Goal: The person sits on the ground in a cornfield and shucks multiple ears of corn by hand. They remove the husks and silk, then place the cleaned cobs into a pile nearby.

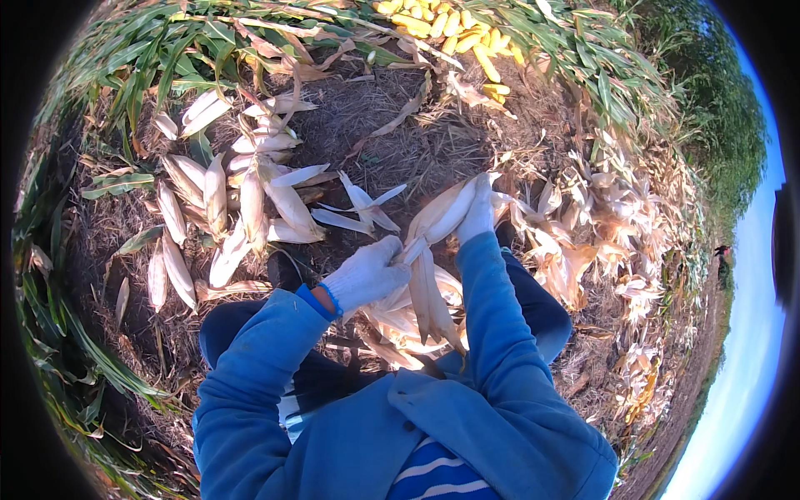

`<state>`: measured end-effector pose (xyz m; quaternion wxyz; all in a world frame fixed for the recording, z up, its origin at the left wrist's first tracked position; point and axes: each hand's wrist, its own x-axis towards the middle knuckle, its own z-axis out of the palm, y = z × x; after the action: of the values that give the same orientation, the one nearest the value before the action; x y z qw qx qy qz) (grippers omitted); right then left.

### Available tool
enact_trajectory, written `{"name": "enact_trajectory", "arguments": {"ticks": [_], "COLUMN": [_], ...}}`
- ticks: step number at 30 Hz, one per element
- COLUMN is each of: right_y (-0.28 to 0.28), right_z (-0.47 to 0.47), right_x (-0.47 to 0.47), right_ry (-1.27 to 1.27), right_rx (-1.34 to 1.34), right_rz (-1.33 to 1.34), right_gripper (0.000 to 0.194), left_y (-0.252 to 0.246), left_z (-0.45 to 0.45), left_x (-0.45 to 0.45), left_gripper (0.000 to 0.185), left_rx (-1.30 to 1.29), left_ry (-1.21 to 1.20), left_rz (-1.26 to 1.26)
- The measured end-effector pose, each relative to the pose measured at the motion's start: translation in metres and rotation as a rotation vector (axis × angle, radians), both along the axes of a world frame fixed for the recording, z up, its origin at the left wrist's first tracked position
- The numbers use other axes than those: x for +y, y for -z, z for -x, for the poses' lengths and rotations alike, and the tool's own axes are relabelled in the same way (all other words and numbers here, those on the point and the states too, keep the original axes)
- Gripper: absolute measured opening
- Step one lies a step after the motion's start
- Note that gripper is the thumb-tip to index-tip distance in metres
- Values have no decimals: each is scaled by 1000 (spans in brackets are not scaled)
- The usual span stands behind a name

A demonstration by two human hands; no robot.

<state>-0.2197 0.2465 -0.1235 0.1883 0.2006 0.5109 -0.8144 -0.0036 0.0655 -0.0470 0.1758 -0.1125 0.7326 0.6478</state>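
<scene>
My left hand [369, 272], in a white knit glove, closes around the narrow end of a pale dry corn husk [440, 215]. At its other end my gloved right hand [478, 209] grips the husk leaves. Whether an ear sits inside is hidden, as no kernels show. Loose husk leaves [430, 300] hang below my left hand, over a heap of stripped husks [394, 334] between my legs. Just beyond my left hand, a partly opened husk [369, 209] lies on the soil.
Several unhusked corn ears [253, 200] are piled at the left. Husked yellow cobs [456, 28] lie at the far top. A bank of discarded husks [600, 231] runs along the right. Green corn stalks [150, 56] border the dry, straw-covered ground [400, 140].
</scene>
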Motion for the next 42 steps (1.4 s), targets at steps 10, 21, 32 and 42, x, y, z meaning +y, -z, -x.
{"name": "enact_trajectory", "arguments": {"ticks": [10,21,32,42], "right_y": [-59,-98,-99,-83], "right_z": [-96,-102,-99,-91], "right_x": [-55,-67,-92,-90], "right_ry": [-379,-427,-306,-248], "right_rx": [272,550,504,370], "right_rz": [67,-180,-46,112], "right_gripper": [51,28,25,26], "left_y": [25,11,15,17], "left_z": [26,33,34,32], "left_x": [16,14,4,7], "left_gripper": [83,79,81,78], "left_rx": [164,115,66,90], "left_ry": [-189,-427,-491,-588], "left_rz": [866,204,164,121]}}
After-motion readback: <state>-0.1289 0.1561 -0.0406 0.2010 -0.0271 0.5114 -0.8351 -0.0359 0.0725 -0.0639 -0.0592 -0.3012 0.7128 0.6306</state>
